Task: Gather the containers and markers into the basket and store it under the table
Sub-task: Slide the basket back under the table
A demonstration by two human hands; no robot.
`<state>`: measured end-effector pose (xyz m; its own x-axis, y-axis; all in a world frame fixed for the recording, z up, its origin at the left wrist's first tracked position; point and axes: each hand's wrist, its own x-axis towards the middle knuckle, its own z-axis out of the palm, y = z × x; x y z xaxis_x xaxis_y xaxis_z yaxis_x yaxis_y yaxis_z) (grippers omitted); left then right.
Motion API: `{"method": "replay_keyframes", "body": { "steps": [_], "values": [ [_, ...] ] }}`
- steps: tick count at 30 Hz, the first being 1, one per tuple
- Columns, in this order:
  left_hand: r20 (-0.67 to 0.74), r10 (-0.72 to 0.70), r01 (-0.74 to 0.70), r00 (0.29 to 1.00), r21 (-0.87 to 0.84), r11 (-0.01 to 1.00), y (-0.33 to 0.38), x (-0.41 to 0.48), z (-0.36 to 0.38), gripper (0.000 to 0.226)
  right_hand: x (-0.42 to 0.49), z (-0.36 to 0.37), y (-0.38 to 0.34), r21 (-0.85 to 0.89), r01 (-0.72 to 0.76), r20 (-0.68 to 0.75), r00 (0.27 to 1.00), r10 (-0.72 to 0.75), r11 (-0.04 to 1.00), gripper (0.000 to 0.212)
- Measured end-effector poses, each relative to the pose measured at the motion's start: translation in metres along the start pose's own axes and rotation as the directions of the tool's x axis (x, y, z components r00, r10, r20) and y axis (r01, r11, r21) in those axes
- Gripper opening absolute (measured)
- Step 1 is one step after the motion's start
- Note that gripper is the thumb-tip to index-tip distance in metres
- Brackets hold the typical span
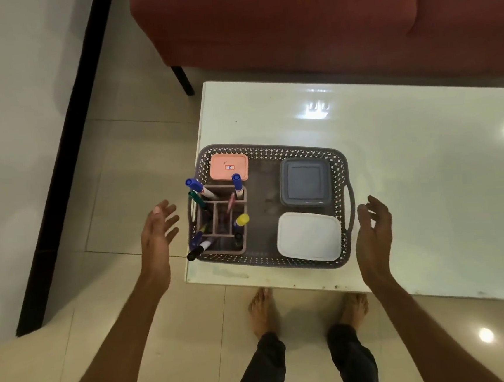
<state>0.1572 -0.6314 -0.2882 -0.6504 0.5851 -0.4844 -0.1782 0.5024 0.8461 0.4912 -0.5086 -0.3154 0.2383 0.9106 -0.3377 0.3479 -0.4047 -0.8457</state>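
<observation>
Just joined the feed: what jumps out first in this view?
A grey woven basket sits at the near-left corner of the glossy white table, holding a marker caddy and pink, grey and white lidded containers. Open left hand and right hand flank it, touching nothing.

Glossy white table (393, 154), grey lattice basket (277, 268) on its near-left corner, between left hand (157, 235) and right hand (373, 235), tiled floor (138, 158) beneath
</observation>
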Motion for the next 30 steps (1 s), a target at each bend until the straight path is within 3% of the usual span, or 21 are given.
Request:
{"method": "replay_keyframes", "body": {
  "steps": [4,7,11,19,30],
  "values": [
    [0.189,-0.131,0.142,0.973,-0.047,0.989,-0.015,0.022,0.014,0.055,0.002,0.01,0.016,0.103,-0.205,0.159,0.969,0.187,0.973,0.041],
    [0.298,-0.217,0.267,0.93,-0.14,0.953,-0.018,0.027,0.03,0.052,0.0,0.024,0.022,0.119,-0.255,0.211,0.951,0.226,0.96,0.059],
    [0.31,-0.306,0.381,0.9,-0.221,0.898,-0.019,0.027,0.037,0.049,0.0,0.027,0.028,0.13,-0.258,0.211,0.951,0.227,0.957,0.069],
    [0.315,-0.269,0.362,0.91,-0.289,0.886,-0.027,-0.016,0.012,0.043,-0.042,0.0,0.018,0.211,-0.172,0.262,0.958,0.114,0.962,0.049],
    [0.309,-0.165,0.259,0.936,-0.294,0.92,-0.073,-0.164,-0.049,0.049,-0.152,-0.072,0.059,0.277,-0.129,0.331,0.943,0.031,0.952,0.05]
  ]
}}
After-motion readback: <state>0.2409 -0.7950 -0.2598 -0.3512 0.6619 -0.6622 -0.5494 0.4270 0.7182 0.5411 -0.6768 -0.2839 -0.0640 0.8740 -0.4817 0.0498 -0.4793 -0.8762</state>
